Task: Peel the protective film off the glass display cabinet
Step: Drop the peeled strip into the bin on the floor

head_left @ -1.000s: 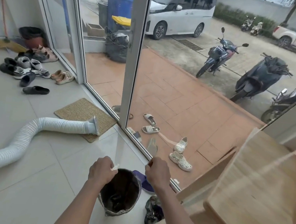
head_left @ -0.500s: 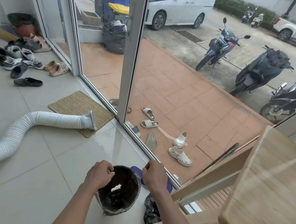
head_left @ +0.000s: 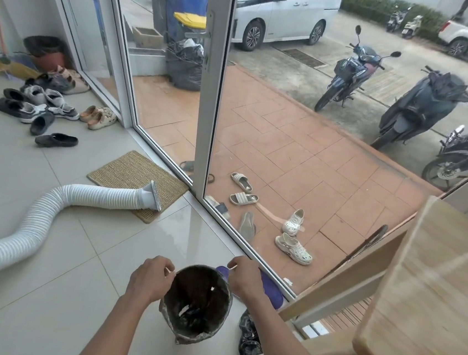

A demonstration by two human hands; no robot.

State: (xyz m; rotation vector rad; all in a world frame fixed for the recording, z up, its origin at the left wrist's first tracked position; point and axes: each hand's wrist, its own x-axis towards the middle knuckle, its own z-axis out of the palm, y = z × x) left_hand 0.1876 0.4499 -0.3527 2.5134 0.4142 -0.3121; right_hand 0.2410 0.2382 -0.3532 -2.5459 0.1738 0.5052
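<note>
My left hand (head_left: 149, 279) and my right hand (head_left: 245, 279) hover over the rim of a round waste bin (head_left: 222, 315) lined with a black bag. Each hand's fingers are curled, pinching a thin pale sliver of film at the fingertips. A small white scrap of film (head_left: 212, 288) is in mid-air inside the bin's mouth. The light wooden display cabinet (head_left: 429, 290) stands at the right, its top and frame close to my right forearm. Its glass panels are barely visible from here.
A white ribbed hose (head_left: 51, 204) lies across the tiled floor at left, ending on a woven doormat (head_left: 123, 171). A purple object (head_left: 270, 289) and a crumpled dark bag (head_left: 249, 338) lie beside the bin. A glass door (head_left: 209, 94) and window wall stand ahead. Several shoes (head_left: 41, 108) are at far left.
My left hand let go of a white film scrap, which dropped into the bin. Both hands stayed over the bin's rim and the view tilted slightly up.
</note>
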